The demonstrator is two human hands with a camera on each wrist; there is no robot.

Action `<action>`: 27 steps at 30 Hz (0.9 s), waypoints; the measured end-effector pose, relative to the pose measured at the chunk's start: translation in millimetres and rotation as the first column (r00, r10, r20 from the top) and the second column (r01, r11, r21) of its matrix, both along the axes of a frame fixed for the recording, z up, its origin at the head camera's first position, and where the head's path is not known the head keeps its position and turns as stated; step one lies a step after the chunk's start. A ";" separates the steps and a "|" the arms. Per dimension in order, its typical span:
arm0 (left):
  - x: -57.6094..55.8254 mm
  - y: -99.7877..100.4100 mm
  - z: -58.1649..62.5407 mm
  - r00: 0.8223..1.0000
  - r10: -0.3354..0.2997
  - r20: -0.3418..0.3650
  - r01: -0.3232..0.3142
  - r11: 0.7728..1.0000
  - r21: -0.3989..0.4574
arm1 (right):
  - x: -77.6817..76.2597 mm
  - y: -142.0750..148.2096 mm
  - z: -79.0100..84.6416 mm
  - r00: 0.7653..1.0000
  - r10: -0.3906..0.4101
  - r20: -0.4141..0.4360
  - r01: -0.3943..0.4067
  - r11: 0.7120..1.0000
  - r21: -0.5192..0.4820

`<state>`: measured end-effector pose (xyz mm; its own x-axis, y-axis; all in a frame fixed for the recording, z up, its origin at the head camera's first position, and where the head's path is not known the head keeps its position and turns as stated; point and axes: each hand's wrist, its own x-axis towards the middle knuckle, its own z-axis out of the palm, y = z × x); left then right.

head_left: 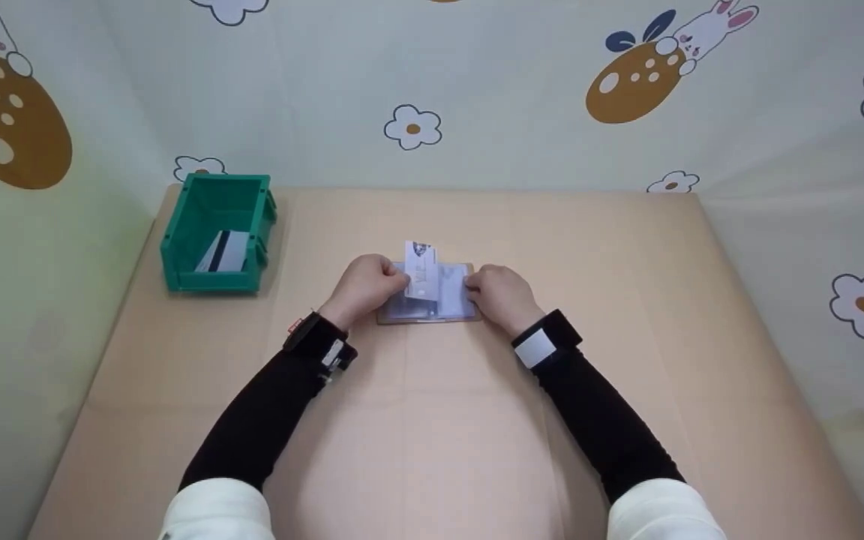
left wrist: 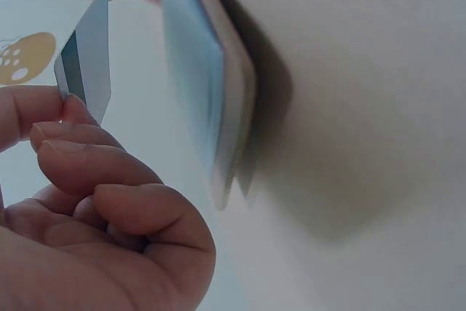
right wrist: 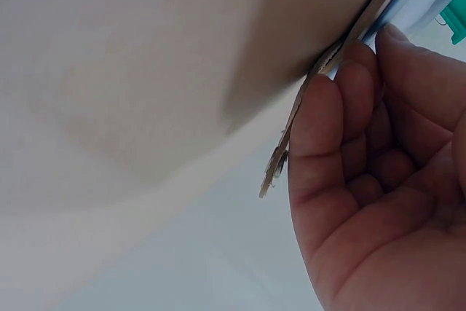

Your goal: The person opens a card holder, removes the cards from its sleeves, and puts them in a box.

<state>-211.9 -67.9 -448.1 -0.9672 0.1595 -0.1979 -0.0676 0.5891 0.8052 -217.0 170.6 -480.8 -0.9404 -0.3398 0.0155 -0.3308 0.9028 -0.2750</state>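
Observation:
A small card holder [head_left: 456, 291] with clear plastic sleeves lies spread out on the table, its brown cover showing at the edges. Between thumb and forefinger, my left hand [head_left: 364, 289] pinches a white card [head_left: 421, 271] by its left edge, held upright over the holder's left half. The left wrist view shows the back of this card [left wrist: 93, 56] with a dark stripe, apart from the holder [left wrist: 193, 71]. My right hand [head_left: 505, 298] grips the holder's right edge; in the right wrist view its fingers [right wrist: 317, 118] curl against the cover, thumb on the inner side.
A green open bin [head_left: 214, 282] stands at the table's back left, with several cards [head_left: 235, 251] inside, one with a black stripe. Pale patterned cloth [head_left: 507, 112] hangs behind the beige table [head_left: 589, 247] and along both sides.

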 end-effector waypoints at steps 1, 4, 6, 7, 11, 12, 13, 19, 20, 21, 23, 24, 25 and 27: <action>-0.4 -0.3 1.3 1.000 0.002 -0.006 -0.002 1.000 0.003 | 0.0 0.1 -0.4 1.000 0.000 0.000 0.000 1.000 -0.003; -1.6 -1.5 5.0 1.000 0.009 -0.010 -0.009 1.000 0.015 | 0.3 0.4 -0.5 1.000 0.001 -0.002 -0.001 1.000 -0.010; -2.2 -2.8 7.3 1.000 0.015 -0.005 -0.015 1.000 0.025 | 0.3 0.6 -0.4 1.000 0.004 -0.004 -0.004 1.000 -0.009; -2.5 -3.6 8.6 1.000 0.017 0.000 -0.017 0.999 0.030 | 0.4 0.6 -0.1 1.000 0.004 -0.005 -0.004 1.000 -0.008; -3.2 -7.7 14.0 0.999 0.034 0.013 -0.035 0.999 0.042 | 1.1 0.3 1.0 1.000 0.002 0.001 -0.002 1.000 -0.007; -3.5 -9.1 15.3 0.999 0.039 0.013 -0.039 0.998 0.043 | 1.4 0.1 1.4 1.000 0.000 0.003 0.000 1.000 -0.007; -3.8 -10.6 16.7 0.999 0.045 0.009 -0.046 0.998 0.042 | 1.6 -0.1 1.8 1.000 -0.001 0.006 0.001 1.000 -0.008; -6.8 -22.6 24.6 0.995 0.097 -0.002 -0.096 0.993 0.067 | 2.3 -0.6 2.3 1.000 -0.007 0.011 0.007 1.000 -0.010; -7.3 -25.2 25.9 0.994 0.106 -0.006 -0.105 0.992 0.074 | 2.4 -0.6 2.2 1.000 -0.008 0.010 0.008 1.000 -0.011; -7.6 -28.1 27.5 0.993 0.114 -0.011 -0.113 0.990 0.080 | 2.5 -0.6 2.1 1.000 -0.009 0.009 0.009 1.000 -0.012; -8.5 -34.6 30.2 0.991 0.130 -0.021 -0.128 0.988 0.084 | 2.6 -0.5 1.8 1.000 -0.012 0.007 0.012 1.000 -0.016; -9.0 -38.0 31.7 0.990 0.141 -0.025 -0.138 0.987 0.085 | 2.6 -0.6 1.8 1.000 -0.013 0.006 0.013 1.000 -0.017; -9.2 -41.5 33.3 0.988 0.153 -0.026 -0.150 0.985 0.088 | 2.6 -0.5 1.8 1.000 -0.013 0.006 0.013 1.000 -0.018; -9.8 -49.1 36.6 0.984 0.174 -0.032 -0.171 0.981 0.089 | 2.5 -0.3 1.8 1.000 -0.012 0.004 0.012 1.000 -0.018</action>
<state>-221.7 -117.0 -411.5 -0.9884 0.0045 -0.1521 -0.1295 0.4999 0.8563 -214.5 170.3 -479.0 -0.9443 -0.3286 0.0176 -0.3192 0.9014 -0.2927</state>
